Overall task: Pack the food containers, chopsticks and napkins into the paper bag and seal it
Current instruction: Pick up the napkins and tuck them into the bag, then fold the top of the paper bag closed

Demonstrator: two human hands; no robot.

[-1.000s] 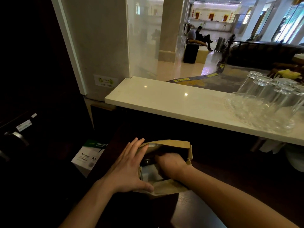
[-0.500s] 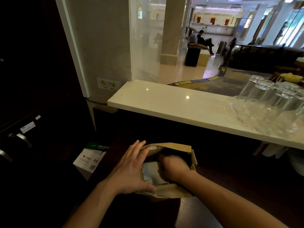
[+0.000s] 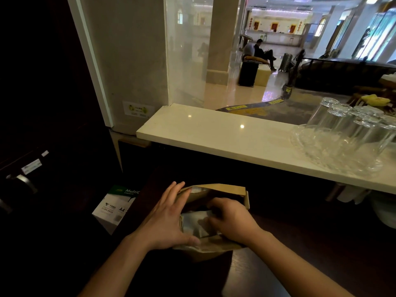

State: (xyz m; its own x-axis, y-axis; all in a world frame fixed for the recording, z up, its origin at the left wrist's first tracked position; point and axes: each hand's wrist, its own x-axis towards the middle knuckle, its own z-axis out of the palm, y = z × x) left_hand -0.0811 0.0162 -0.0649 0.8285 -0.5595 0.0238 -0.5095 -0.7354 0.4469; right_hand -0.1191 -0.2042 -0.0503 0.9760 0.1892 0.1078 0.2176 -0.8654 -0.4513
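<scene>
A brown paper bag [image 3: 222,188] stands open on the dark wooden desk, its mouth facing up. My left hand [image 3: 166,219] presses flat against the bag's left side, fingers spread, thumb along the near rim. My right hand [image 3: 232,219] reaches down into the bag's mouth, fingers curled over a pale, shiny item [image 3: 196,225] inside, likely a food container lid or napkin; whether the hand grips it is unclear. Chopsticks are not visible.
A pale stone counter [image 3: 214,133] runs above the desk. Several upturned drinking glasses [image 3: 351,133] crowd its right end. A box of A4 paper [image 3: 116,205] sits low at the left. A glass partition rises behind, with a lobby beyond.
My right hand has drawn back slightly towards me inside the bag, uncovering more of the pale item. My left hand stays against the bag's side.
</scene>
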